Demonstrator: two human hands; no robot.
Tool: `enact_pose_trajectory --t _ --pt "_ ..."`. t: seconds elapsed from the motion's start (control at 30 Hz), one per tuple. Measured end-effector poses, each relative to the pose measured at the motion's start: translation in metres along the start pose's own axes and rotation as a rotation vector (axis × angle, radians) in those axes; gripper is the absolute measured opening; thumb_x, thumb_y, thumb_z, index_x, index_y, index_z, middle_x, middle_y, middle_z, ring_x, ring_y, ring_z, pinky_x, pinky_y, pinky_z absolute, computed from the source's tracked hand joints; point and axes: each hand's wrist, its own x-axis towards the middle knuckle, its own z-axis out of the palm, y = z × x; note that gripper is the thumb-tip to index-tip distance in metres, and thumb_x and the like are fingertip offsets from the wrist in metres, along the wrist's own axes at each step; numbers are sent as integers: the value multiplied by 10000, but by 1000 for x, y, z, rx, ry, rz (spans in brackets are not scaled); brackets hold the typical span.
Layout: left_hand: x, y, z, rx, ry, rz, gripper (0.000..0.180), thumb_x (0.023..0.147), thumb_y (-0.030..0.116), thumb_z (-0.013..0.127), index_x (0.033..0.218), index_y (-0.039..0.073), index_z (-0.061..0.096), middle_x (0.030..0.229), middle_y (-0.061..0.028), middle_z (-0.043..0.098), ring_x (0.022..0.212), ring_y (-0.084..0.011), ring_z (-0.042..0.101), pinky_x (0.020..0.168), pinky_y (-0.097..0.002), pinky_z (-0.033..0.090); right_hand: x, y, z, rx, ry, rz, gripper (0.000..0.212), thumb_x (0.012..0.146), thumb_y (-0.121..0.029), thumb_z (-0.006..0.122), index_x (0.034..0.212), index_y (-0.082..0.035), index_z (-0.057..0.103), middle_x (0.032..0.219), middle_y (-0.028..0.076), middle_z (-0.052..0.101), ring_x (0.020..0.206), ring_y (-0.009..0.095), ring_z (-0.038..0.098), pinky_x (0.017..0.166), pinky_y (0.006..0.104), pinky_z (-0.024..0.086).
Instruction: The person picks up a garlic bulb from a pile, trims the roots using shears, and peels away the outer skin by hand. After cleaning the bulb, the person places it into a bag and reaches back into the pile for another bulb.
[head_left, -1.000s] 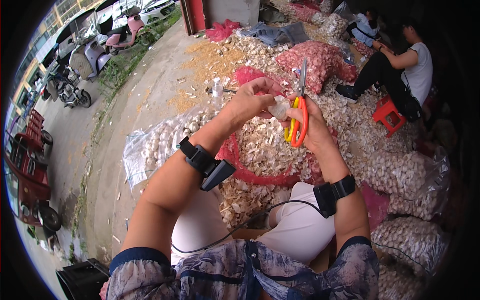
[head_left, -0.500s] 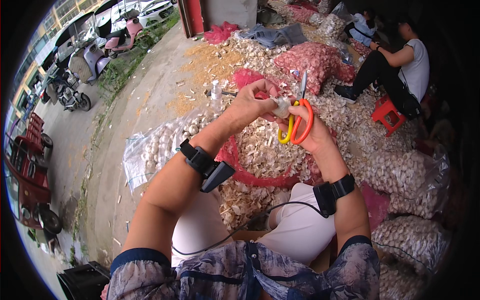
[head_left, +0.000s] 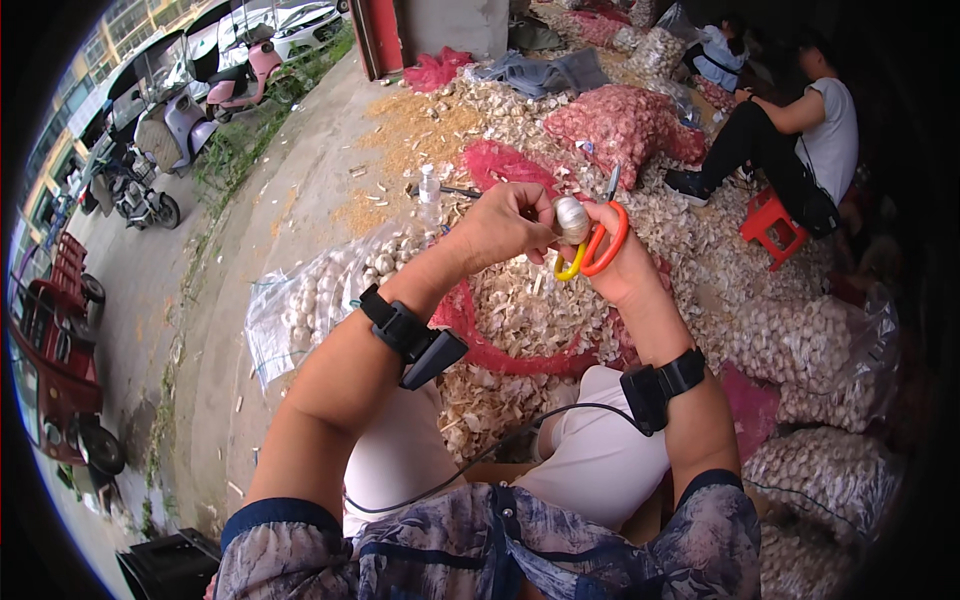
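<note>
A pale garlic bulb (head_left: 571, 220) is held up between my two hands, its smooth ribbed side showing. My left hand (head_left: 505, 228) is closed, with thumb and curled fingers against the bulb's left side. On the other side my right hand (head_left: 622, 268) presses its thumb on the bulb. The same hand grips scissors with one orange and one yellow handle (head_left: 622, 226); part of a blade points up and away beyond the fingers. Below the hands lies a heap of garlic skins (head_left: 535, 310) inside a red mesh sack (head_left: 500, 357).
A clear bag of garlic bulbs (head_left: 330, 285) lies left, beside a plastic bottle (head_left: 429, 190). Full sacks of garlic (head_left: 815, 470) stand right. A filled red mesh bag (head_left: 625, 125) is ahead. Another person (head_left: 825, 125) sits on a red stool (head_left: 772, 232); parked scooters (head_left: 180, 130) are outside.
The garlic bulb has been turned and now shows more of its round side. Both hands have come slightly lower, and less of the scissors' blade shows above the right hand.
</note>
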Motion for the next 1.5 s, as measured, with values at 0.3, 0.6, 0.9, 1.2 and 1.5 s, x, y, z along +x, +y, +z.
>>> enact_pose_trajectory --t 0.3,0.6,0.9,1.2,1.5 --pt "0 8 14 102 153 -110 282 837 147 697 1025 4 543 838 -61 617 679 -116 621 590 -245 550 3 0 -5 -84 97 -201 206 872 -150 689 991 -116 524 977 67 645 885 186 665 733 323 563" --pt "8 -9 13 117 219 -47 350 802 109 705 1068 -56 548 914 -117 636 806 -181 657 674 -286 583 -4 9 8 -180 80 -266 242 844 -133 721 907 -117 488 931 29 592 834 151 645 719 320 578" --pt "-1 -2 4 -88 102 -101 300 799 27 673 1069 -72 590 986 -123 647 860 -191 664 731 -290 589 4 10 -4 -125 -11 -107 321 898 -214 643 1139 -6 595 1029 99 666 875 195 683 720 339 600" --pt "4 -19 0 -19 148 -30 155 799 -47 622 953 -37 608 838 -90 660 693 -143 659 608 -265 551 -3 4 6 -117 -135 47 314 909 -191 642 1164 -30 555 1043 102 647 894 215 670 739 370 597" --pt "5 -18 -16 217 168 20 182 796 -87 547 916 25 628 766 -15 640 641 -92 610 576 -236 509 -22 -4 20 -405 -169 -125 485 776 -15 737 1193 -62 495 1003 86 644 891 201 660 772 312 551"
